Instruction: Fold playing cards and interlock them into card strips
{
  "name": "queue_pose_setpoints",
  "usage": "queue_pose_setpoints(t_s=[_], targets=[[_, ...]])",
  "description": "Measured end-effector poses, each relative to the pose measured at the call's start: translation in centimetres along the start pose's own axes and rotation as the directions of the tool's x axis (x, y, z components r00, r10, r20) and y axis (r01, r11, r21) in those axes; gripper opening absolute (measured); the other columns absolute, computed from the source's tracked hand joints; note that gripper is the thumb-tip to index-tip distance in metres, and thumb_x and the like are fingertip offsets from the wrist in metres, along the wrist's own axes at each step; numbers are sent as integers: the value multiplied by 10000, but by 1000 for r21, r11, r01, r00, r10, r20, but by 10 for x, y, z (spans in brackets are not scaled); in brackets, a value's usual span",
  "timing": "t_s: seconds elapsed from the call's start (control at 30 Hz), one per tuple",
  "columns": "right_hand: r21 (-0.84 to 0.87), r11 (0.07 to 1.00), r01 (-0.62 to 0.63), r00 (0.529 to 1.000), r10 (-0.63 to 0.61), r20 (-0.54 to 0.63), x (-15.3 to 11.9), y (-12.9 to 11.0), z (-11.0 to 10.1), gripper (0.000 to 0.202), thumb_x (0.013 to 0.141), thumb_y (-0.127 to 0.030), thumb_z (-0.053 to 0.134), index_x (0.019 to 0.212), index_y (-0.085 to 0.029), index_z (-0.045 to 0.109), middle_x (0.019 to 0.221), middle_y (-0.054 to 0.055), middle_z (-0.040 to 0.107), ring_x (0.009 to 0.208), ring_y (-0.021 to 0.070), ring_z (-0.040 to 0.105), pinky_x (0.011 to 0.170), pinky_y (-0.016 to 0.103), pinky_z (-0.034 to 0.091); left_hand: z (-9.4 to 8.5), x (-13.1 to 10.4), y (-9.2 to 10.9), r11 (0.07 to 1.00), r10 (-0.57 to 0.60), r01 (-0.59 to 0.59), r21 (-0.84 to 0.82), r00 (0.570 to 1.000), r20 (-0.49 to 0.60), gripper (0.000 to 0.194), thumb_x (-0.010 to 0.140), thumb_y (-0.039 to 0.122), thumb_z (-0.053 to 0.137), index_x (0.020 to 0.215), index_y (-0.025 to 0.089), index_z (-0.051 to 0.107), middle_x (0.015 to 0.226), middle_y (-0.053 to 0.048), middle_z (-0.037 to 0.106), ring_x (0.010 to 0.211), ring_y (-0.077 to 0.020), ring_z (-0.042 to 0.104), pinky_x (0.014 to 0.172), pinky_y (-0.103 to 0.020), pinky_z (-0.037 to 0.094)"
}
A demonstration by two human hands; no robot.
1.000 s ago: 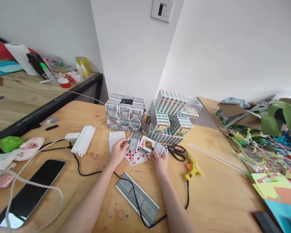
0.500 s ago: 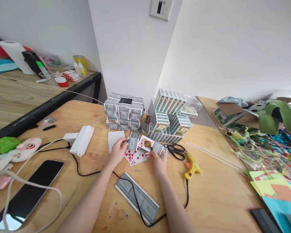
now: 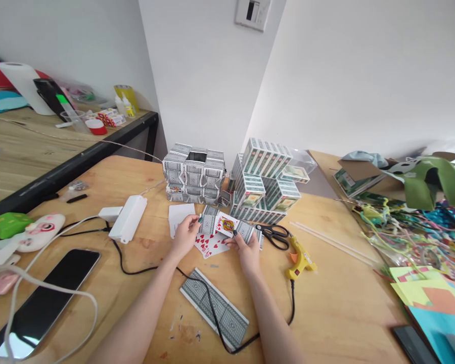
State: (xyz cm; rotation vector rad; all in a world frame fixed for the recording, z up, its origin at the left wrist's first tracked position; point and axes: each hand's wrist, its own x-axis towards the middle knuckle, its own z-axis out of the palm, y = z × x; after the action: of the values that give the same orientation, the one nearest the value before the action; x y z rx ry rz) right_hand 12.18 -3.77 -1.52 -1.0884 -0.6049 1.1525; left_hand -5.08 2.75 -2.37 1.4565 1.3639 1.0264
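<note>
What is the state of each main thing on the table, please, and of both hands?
Left hand: pinching joined cards
Right hand: gripping joined cards
Joined cards: face card between patterned backs
Glue gun: lying down, cord attached
Scissors: lying down, blades mostly hidden
Large phone: flat, screen dark
Patterned strip: flat, black cord across it
Card structure: standing, opening on top
Box stack: standing
</note>
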Motion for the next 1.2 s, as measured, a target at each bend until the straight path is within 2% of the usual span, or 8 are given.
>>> queue_pose_setpoints(t_s=[0.13,0.27,0.4,0.53,0.67,0.8,1.0,1.2], targets=[[-61,998,9,999,-7,35,-2,0,1,361,661,-328,675,914,-206,447,693,-17,628,488,158,621,441,270,509,0,-2,5,999,1,-2,44,999,37,253,786,409,415,850,189,521,626,14,556,567,-138,517,547,-238,395],[-74,997,-3,997,9,71,-3,-1,2,360,668,-342,671,907,-218,432,737,-9,638,471,160,618,415,278,508,-1,-5,13,989,23,-31,147,998,58,227,802,392,390,842,206,514,618,19,559,579,-152,523,551,-249,392],[-85,994,-65,987,76,139,-3,-4,-1,380,675,-382,662,914,-219,416,668,-14,647,462,176,623,397,282,502,-2,-8,17,998,-10,3,55,993,119,220,832,366,336,884,207,479,520,31,533,495,-156,530,501,-253,403],[-95,990,-104,976,119,180,-3,-6,-4,399,668,-408,663,898,-213,402,586,-23,644,425,175,615,369,264,483,-1,-9,18,999,-45,43,17,995,85,211,829,351,337,907,202,465,569,32,501,406,-126,485,415,-241,400],[-96,991,-93,974,111,200,-4,-5,-4,400,681,-429,649,881,-213,378,576,-20,649,397,153,603,357,228,465,1,-10,19,997,-51,50,58,998,23,221,819,356,342,914,204,471,684,8,505,474,-126,501,398,-237,431],[-104,992,-74,971,95,219,-5,-5,-4,393,695,-433,637,880,-216,366,572,-28,644,410,146,609,360,213,461,2,-9,14,996,-31,31,85,1000,4,255,819,370,352,956,199,482,679,4,502,521,-138,509,405,-229,439],[-105,988,-115,961,138,241,-5,-7,-6,392,680,-435,650,871,-223,381,546,-50,626,386,136,590,368,217,463,0,-5,6,980,56,-58,192,998,17,233,827,352,344,927,205,496,690,0,544,602,-149,536,543,-252,458],[-92,989,-116,957,136,257,-7,-6,-3,393,674,-450,649,852,-223,382,558,-50,621,383,129,582,372,220,463,2,-6,10,976,84,-84,199,996,10,240,830,350,334,926,211,503,714,-7,558,685,-171,552,615,-272,449]])
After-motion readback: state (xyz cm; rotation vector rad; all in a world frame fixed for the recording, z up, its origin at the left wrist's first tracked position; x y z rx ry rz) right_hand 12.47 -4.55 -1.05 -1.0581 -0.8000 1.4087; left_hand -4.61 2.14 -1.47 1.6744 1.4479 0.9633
